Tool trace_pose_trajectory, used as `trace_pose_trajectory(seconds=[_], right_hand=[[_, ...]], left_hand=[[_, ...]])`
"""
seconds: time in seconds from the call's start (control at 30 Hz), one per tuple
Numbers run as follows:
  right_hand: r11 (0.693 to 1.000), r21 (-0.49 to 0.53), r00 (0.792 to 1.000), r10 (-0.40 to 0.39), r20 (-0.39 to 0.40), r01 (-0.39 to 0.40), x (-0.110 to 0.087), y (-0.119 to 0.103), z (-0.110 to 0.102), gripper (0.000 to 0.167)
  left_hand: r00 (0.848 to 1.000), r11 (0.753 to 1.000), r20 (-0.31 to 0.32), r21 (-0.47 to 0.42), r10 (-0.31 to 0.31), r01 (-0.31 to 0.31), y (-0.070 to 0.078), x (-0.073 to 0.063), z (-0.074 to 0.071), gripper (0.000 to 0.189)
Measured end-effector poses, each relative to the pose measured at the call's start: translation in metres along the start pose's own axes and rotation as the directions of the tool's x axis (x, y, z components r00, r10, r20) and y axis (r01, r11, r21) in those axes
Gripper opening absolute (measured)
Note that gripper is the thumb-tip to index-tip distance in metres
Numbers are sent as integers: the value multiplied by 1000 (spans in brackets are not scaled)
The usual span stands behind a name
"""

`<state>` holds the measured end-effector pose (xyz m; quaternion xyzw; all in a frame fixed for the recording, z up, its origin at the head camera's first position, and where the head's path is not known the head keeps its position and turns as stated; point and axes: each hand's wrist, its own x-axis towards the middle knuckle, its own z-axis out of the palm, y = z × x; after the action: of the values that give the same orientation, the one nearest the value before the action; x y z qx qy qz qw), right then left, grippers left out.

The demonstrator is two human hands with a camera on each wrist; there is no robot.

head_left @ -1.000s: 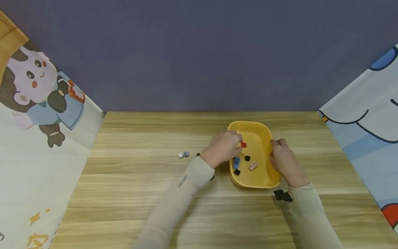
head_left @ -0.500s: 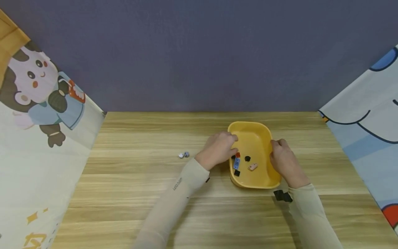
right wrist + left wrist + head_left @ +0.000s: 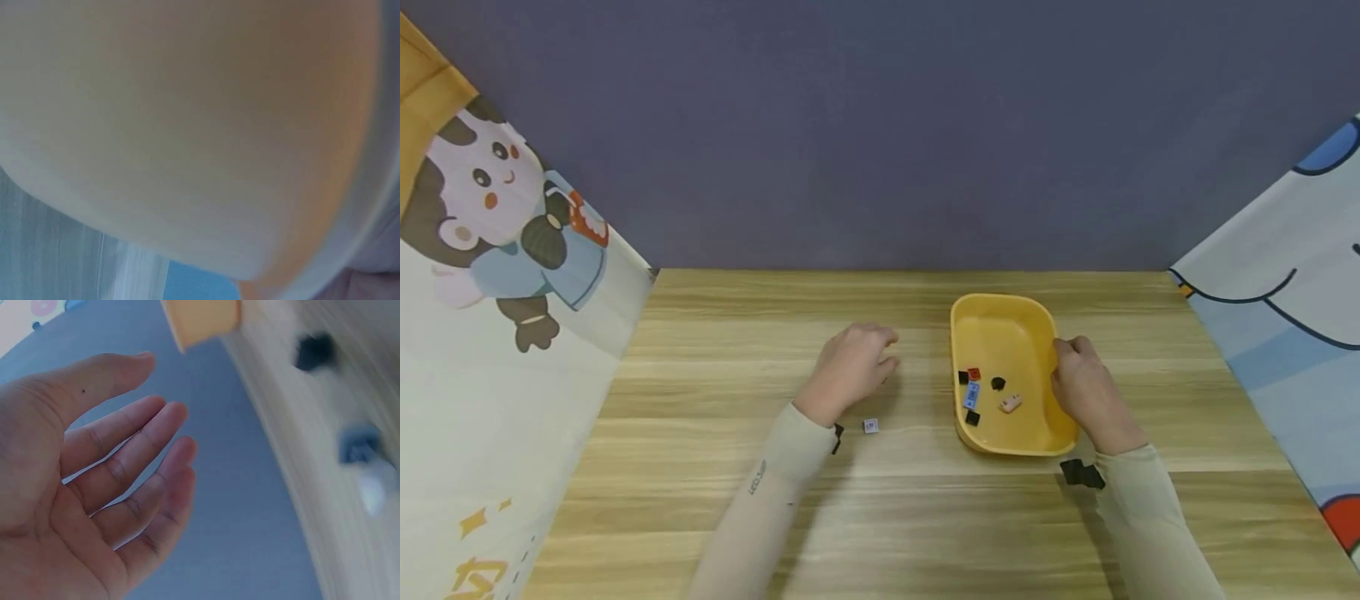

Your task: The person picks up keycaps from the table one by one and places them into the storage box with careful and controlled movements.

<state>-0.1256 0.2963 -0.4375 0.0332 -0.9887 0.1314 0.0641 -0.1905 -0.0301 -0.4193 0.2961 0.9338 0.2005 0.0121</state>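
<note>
My left hand point(image 3: 853, 367) hovers over the table left of the yellow tray, its fingers loosely spread. In the left wrist view its palm point(image 3: 81, 481) faces the camera with nothing in it. Blurred on the table in that view are a black piece point(image 3: 315, 351), a grey piece point(image 3: 360, 445) and a white piece point(image 3: 376, 490). My right hand point(image 3: 1084, 383) grips the right rim of the yellow tray point(image 3: 1000, 305). Inside lie a red brick point(image 3: 973, 374), a printed blue brick point(image 3: 972, 395), a peach piece point(image 3: 1011, 403) and several small black pieces point(image 3: 997, 383).
Below my left hand a small whitish printed square point(image 3: 870, 426) lies on the wooden table point(image 3: 925, 517). A dark grey panel point(image 3: 880, 133) rises behind the table's far edge. Printed cloths flank both sides. The tray's blurred wall point(image 3: 187, 125) fills most of the right wrist view.
The red brick has come to rest beside the blue brick in the tray. My left hand has let go of it and moved left over the table. The right hand keeps its place.
</note>
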Motion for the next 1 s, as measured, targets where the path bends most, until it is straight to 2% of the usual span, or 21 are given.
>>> trace_pose_trajectory(seconds=[0.23,0.37,0.53,0.73,1.0], right_hand=[[1000,-4,1000,11,9,-11,0,2,1,36],[1000,-9,1000,10,10,-9,0,1,1,35],[1000,-1,1000,6,12,-6,0,1,0,34],[1000,3,1000,9,9,-9,0,1,0,36],[1000,12,1000,-2,-1,2,-1,2,0,36]], left_hand=[[999,999,42,40,-11,10,-17,-9,7,27],[997,999,75,50,-3,-1,-22,-10,15,25],[996,998,83,59,9,-14,-28,-9,26,21],[996,997,83,72,22,-28,-31,-9,34,17],[996,997,87,70,14,-20,-30,-8,36,16]])
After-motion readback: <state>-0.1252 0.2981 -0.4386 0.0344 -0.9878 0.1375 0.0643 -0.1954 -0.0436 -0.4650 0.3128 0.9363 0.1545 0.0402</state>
